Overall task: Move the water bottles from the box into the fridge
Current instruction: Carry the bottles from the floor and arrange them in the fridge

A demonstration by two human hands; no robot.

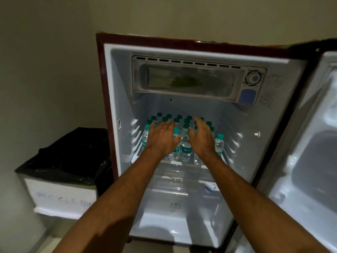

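Reached into the open fridge (116, 106) with both hands. Left hand (161, 138) and right hand (201, 137) spread flat, grip open, holding nothing, over green-capped water bottles (186, 148) standing packed together on the shelf (182, 162).

Both arms reached in through the open front of the fridge (113, 106), the left hand (161, 138) and right hand (201, 137) spread flat among the water bottles (186, 148). Ahead of the fingers and under the palms the shelf (179, 162) was crowded with bottles, caps nearly touching. To the right of the right hand lay a bare strip up to the ribbed side wall. Above the hands there was open air up to the freezer box (189, 79). Below the wrists the lower compartment stood open. The door (310, 143) hung wide to the right; a black-lined bin (60, 161) stood left of the left arm.
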